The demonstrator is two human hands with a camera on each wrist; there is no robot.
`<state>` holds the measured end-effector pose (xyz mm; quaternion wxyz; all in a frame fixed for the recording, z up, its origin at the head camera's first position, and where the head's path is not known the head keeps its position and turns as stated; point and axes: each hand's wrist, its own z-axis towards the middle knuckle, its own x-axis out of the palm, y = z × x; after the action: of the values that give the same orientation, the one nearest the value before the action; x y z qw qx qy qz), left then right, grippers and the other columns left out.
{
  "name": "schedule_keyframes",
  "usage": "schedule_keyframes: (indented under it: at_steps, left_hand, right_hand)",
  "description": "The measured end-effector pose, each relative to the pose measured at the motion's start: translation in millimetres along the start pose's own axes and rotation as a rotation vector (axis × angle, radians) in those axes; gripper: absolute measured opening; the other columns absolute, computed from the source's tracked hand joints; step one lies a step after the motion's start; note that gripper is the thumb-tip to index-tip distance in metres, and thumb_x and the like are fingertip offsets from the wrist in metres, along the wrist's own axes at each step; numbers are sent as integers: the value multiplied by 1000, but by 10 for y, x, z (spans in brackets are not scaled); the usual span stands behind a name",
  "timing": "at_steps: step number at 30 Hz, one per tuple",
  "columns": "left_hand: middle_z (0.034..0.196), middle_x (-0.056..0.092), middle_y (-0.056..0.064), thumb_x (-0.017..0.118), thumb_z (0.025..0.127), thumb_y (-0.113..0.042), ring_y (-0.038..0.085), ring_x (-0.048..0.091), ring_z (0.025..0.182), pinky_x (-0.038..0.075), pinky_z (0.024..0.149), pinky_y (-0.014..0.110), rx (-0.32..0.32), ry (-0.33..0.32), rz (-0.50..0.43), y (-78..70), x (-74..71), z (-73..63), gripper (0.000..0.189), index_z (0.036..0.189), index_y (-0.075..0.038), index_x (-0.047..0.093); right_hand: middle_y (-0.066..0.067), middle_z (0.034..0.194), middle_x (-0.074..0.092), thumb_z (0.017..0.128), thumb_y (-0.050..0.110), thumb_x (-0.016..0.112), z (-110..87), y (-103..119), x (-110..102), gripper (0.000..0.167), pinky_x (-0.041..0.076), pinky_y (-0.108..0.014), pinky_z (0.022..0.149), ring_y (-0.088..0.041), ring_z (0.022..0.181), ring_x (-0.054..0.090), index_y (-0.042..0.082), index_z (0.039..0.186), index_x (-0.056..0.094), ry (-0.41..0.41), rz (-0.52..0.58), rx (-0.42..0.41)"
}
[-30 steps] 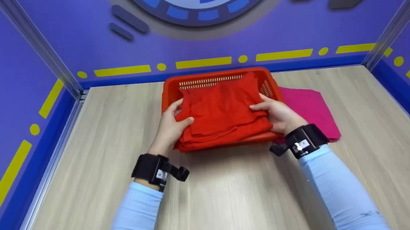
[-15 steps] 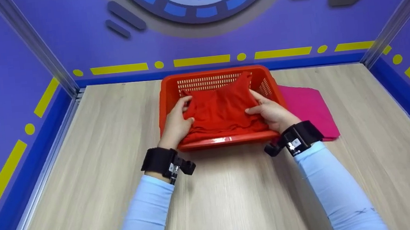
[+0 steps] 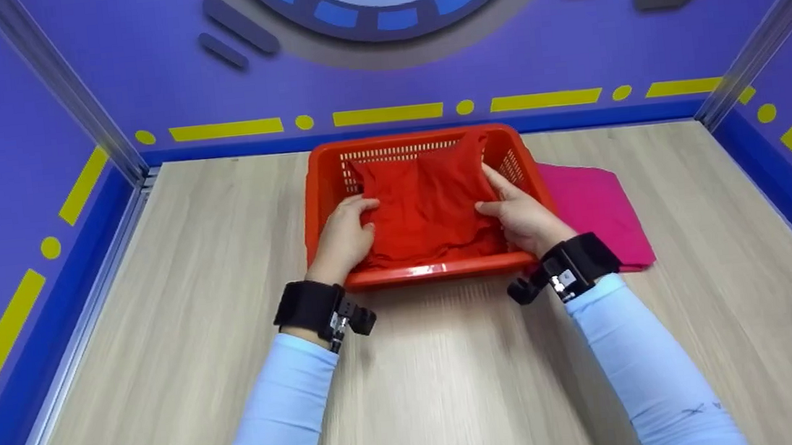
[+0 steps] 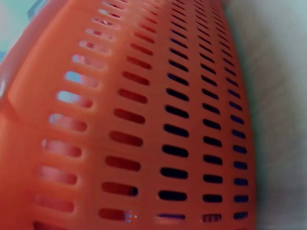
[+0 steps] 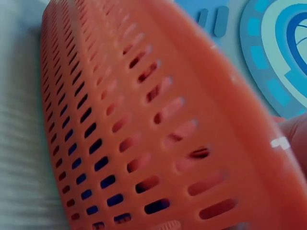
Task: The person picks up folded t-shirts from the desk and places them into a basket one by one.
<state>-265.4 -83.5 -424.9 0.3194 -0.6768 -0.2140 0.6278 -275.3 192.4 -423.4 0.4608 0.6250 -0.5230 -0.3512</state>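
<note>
A red cloth (image 3: 423,205), folded into several layers, lies inside the orange-red plastic basket (image 3: 437,270). Its back right corner rises toward the basket's far rim. My left hand (image 3: 345,236) reaches over the basket's front left side and holds the cloth's left edge between thumb and fingers. At the opposite edge, my right hand (image 3: 528,218) pinches the cloth, thumb in front and the other fingers partly hidden. Both wrist views are filled mostly by the slotted outer wall of the basket, (image 4: 153,115) with a bit of my right hand (image 5: 295,139) showing past the rim.
A folded magenta cloth (image 3: 602,213) lies on the wooden table (image 3: 433,386), just right of the basket and partly behind my right hand. Blue-purple panels (image 3: 397,84) wall the table at the back and both sides.
The red cloth has gone down from over the basket's front rim into the basket, uncovering that rim. My left hand has moved right and inward; my right hand has shifted slightly left.
</note>
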Motion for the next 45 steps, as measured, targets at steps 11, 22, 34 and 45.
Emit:
schedule_keyframes:
  at_steps: [11, 22, 34, 45]
  left_hand:
    - [169, 4, 19, 73, 92, -11, 39, 3, 154, 20, 123, 45, -71, 86, 38, 29, 16, -40, 74, 156, 0, 36]
    - [151, 47, 18, 63, 94, 2, 39, 34, 146, 31, 119, 45, 284, -384, 63, 103, -51, -187, 30, 124, 2, 68]
    - [154, 42, 21, 61, 94, -1, 39, 39, 142, 35, 117, 47, 129, -415, 80, 281, -77, -327, 49, 142, 3, 53]
    - [104, 62, 31, 49, 90, 8, 38, 60, 90, 50, 81, 46, -167, -240, -167, 347, -129, -342, 81, 161, -3, 12]
  right_hand:
    - [-4, 164, 6, 98, -2, 52, -27, -11, 6, 92, 40, -32, 87, -25, 109, 47, 48, 161, 7, -11, -95, 44]
    - [-13, 161, 19, 98, 6, 58, -33, -14, -12, 80, 48, -35, 95, -30, 119, 51, 15, 164, 14, -13, -192, 79]
    - [-5, 171, -4, 97, 4, 58, -7, -28, -11, 78, 31, -37, 118, -31, 143, 26, 2, 162, 14, -24, -231, 34]
    - [-15, 165, 17, 98, 6, 57, -16, -22, 6, 78, 37, -40, 114, -33, 134, 38, 6, 163, 14, -48, -222, 21]
